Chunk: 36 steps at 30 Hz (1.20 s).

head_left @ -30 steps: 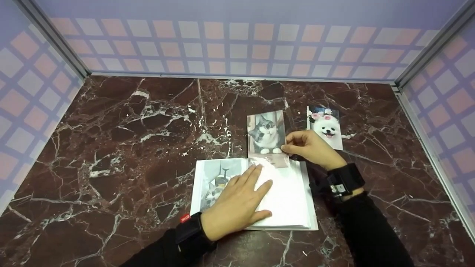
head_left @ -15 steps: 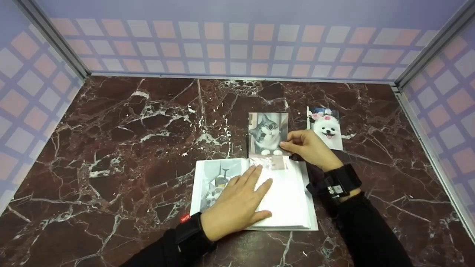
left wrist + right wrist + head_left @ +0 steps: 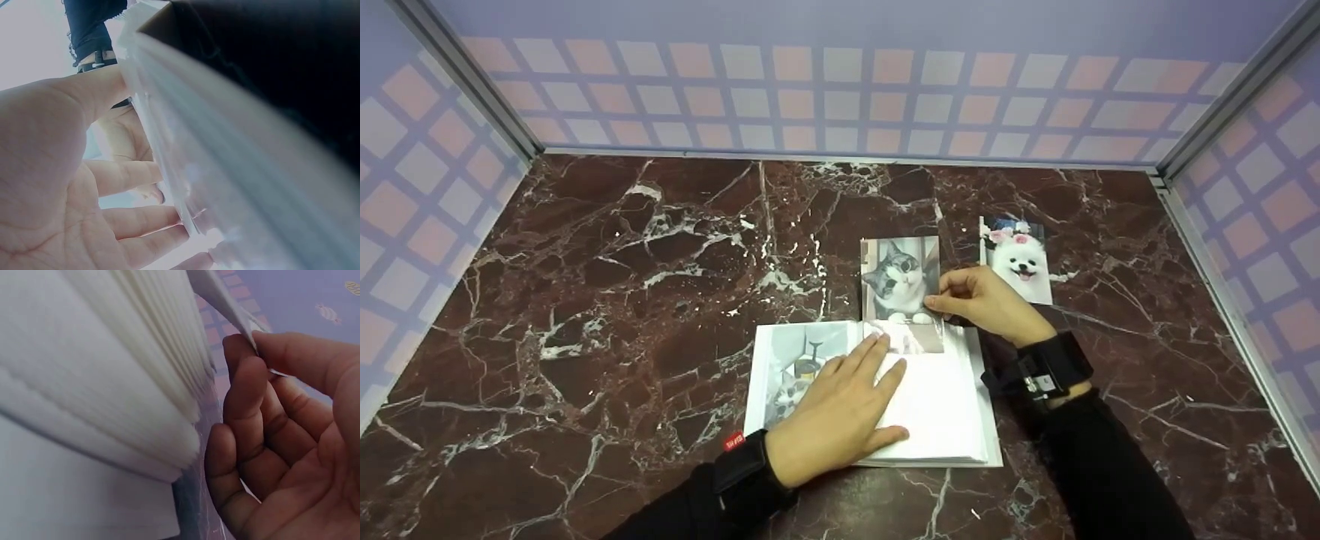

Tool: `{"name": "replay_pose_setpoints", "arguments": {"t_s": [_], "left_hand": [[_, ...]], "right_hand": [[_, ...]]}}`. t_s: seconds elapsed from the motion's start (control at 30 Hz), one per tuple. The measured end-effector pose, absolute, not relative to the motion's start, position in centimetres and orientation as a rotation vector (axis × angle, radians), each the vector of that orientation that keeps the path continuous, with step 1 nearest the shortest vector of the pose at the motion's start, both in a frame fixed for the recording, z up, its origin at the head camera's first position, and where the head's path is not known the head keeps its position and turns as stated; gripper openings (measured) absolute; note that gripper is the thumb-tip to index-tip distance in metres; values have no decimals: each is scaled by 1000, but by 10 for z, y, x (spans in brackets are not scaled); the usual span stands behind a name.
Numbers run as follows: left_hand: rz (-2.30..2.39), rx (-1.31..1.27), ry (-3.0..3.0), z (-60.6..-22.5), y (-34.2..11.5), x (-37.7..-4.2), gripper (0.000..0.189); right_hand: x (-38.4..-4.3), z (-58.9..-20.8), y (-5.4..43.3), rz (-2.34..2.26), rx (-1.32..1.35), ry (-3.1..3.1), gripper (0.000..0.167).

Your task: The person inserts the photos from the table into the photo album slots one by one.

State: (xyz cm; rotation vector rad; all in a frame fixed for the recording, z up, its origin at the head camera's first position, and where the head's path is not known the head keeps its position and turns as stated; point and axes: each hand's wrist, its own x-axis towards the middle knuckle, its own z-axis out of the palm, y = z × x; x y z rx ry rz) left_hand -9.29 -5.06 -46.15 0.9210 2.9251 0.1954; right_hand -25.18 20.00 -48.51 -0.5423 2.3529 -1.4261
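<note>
An open photo album (image 3: 937, 405) lies on the marbled table, a cat picture (image 3: 791, 375) showing on its left page. My left hand (image 3: 840, 412) rests with spread, straight fingers across the right page near the spine; in the left wrist view its fingertips meet the clear page sleeve (image 3: 185, 169). At the album's top edge, my right hand (image 3: 986, 304) pinches the right side of a cat photo (image 3: 900, 277) between thumb and index finger. The photo's lower end lies under the shiny film of the right page's pocket. The album's thick stack of pages (image 3: 129, 354) fills the right wrist view.
A photo of a white dog with flowers (image 3: 1020, 262) lies on the table (image 3: 585, 337) behind my right hand. Checkered panels (image 3: 840, 97) wall in the back and both sides.
The cat photo has slid down toward me, so more of its lower end lies inside the pocket. My right hand has stayed nearly in place; the left hand has hardly moved.
</note>
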Motion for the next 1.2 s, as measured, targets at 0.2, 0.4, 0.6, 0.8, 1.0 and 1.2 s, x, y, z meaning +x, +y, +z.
{"name": "replay_pose_setpoints", "arguments": {"t_s": [0.2, 0.4, 0.6, 0.8, 1.0, 1.2], "left_hand": [[194, 926, 2926, -461, -51, -93, 86], [191, 920, 2917, -461, -50, -93, 86], [193, 906, 2908, -461, -50, -93, 87], [201, 902, 2898, -462, -50, -93, 88], [201, 920, 2915, -462, -51, -93, 87], [194, 924, 2920, -463, -51, -93, 86]], "right_hand": [[-253, -486, 196, -1479, -470, 2411, 22], [-253, -487, 196, -1518, -481, 2438, 21], [-253, -487, 198, -1507, -523, 2422, 20], [-253, -489, 199, -1468, -556, 2391, 20], [-253, -486, 200, -1426, -564, 2367, 20], [-254, -486, 197, -1467, -496, 2382, 20]]}}
